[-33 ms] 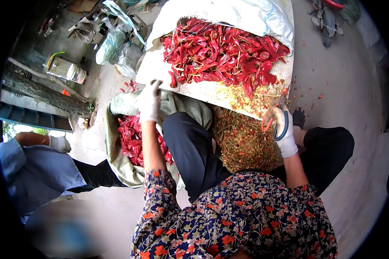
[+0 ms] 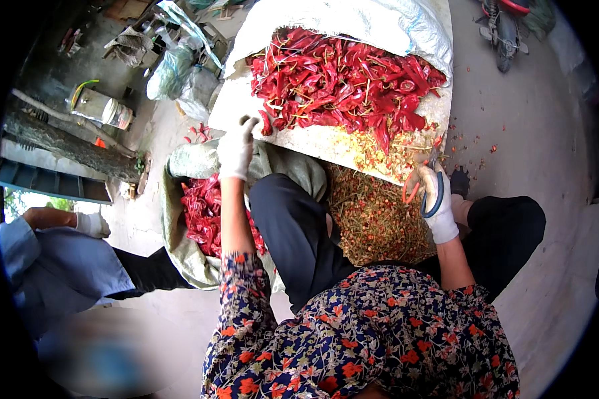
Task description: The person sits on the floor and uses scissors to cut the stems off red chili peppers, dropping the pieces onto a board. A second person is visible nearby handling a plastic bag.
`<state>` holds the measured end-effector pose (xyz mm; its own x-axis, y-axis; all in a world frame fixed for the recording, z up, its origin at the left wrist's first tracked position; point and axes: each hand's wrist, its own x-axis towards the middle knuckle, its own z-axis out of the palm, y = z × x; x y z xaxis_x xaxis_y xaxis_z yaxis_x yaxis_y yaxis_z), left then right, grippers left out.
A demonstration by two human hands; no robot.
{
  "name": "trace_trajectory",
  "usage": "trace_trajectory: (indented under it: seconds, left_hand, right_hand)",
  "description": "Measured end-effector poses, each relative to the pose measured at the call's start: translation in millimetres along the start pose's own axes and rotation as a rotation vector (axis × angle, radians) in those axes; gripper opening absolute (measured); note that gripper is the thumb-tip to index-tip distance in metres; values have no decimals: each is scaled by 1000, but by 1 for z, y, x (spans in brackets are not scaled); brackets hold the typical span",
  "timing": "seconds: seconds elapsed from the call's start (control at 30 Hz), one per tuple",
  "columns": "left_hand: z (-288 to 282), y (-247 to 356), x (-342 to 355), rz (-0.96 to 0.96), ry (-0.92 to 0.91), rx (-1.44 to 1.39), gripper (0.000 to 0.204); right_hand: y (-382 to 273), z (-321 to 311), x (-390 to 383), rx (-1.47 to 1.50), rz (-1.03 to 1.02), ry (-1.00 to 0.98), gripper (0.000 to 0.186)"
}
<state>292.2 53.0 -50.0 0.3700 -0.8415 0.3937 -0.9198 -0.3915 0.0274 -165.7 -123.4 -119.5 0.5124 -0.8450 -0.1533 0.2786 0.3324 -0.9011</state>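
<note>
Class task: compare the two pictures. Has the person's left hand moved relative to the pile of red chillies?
No. The gloved left hand sits at the same spot in both pictures, at the near-left edge of the red chilli pile on the white sack.

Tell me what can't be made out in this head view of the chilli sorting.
- Scissors: blades hidden behind the gloved right hand, head view.
- Left hand: fingertips blur against the red chillies; contact unclear.
- Green sack: far side covered by the left forearm.
- Co-worker: cut off by the left rim.
</note>
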Motion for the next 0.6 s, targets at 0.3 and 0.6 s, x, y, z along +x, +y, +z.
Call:
trace_trajectory:
  seconds: [0.3,0.6]
  left_hand:
    - [81,-68,12,56,-114,0,36]
    - [-69,155,14,-159,-321,-912,52]
  right_hand:
    - [1,13,1,33,-33,-98,38]
    - [-24,35,-17,-1071,-468,165,50]
